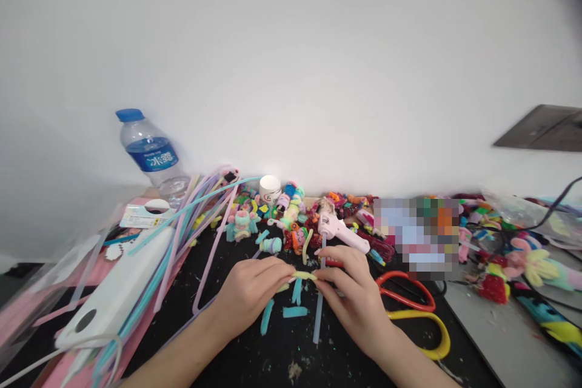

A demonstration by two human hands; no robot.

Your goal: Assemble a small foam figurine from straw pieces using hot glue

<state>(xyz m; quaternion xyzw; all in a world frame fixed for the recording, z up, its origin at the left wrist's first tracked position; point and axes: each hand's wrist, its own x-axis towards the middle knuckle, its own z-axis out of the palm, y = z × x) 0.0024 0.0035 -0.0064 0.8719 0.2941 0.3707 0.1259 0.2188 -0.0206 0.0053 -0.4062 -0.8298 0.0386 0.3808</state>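
My left hand (pixel 252 291) and my right hand (pixel 352 294) meet over a black mat (pixel 254 357), each pinching one end of a short yellow-green fuzzy pipe-cleaner piece (pixel 304 276). Both hands have their fingers closed on it. Under them lie several short blue fuzzy pieces (pixel 294 311) and a clear glue stick (pixel 318 315). A pink glue gun (pixel 341 231) rests just beyond my right hand.
Long pastel pipe cleaners (pixel 191 224) fan out at the left beside a white box (pixel 113 291) and a water bottle (pixel 152 154). Red scissors (pixel 402 291) and yellow scissors (pixel 431 327) lie at the right. Small fuzzy figures (pixel 282 212) crowd the back by the wall.
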